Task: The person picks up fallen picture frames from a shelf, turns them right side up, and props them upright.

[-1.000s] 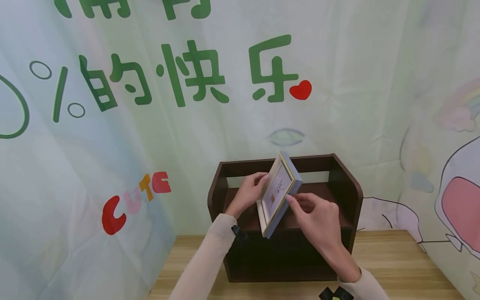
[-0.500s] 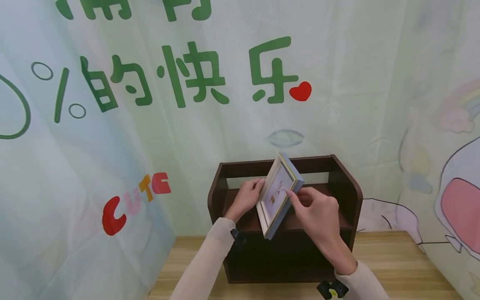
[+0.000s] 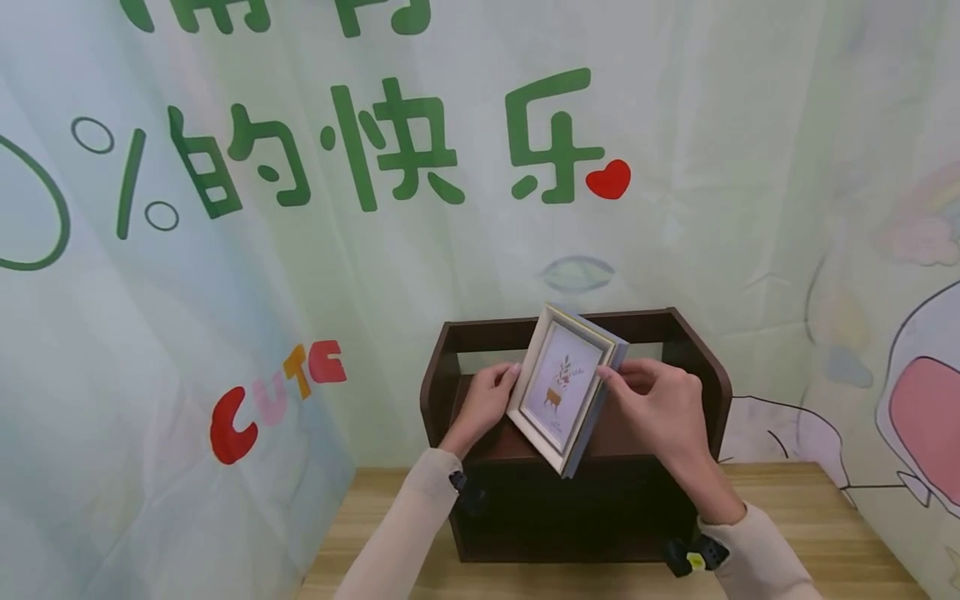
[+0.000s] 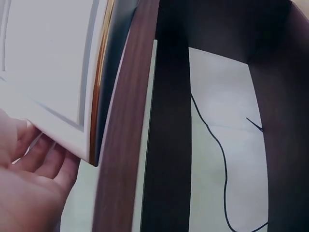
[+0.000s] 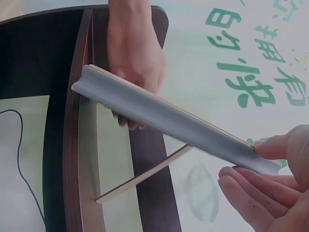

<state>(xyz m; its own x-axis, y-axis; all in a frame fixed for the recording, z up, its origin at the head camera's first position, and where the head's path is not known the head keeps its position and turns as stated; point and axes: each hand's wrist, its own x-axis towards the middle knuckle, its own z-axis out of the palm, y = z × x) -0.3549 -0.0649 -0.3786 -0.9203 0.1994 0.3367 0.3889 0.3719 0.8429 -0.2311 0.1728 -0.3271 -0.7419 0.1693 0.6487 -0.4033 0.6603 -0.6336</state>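
Observation:
A picture frame (image 3: 564,385) with a pale border and a plant-like print is held tilted above the shelf's upper board. My left hand (image 3: 480,408) grips its left edge; in the left wrist view the fingers of that hand (image 4: 34,186) curl behind the border. On the other side, my right hand (image 3: 667,408) pinches the upper right edge between thumb and fingers. The right wrist view shows the frame's grey-blue side (image 5: 169,116) edge-on, with the right hand (image 5: 277,188) at one end. A thin beige strip (image 5: 145,175), like a support leg, sticks out behind it.
A dark brown two-level shelf (image 3: 716,392) stands on the wood-grain table (image 3: 795,517), directly behind and below the frame. Printed fabric (image 3: 712,208) hangs close behind it and at both sides. Through the shelf's back opening a thin dark line (image 4: 222,154) shows on the fabric.
The frame has turned so that its print faces me more. My right hand has shifted right with its edge, and my left hand slightly left. Both hands still hold it.

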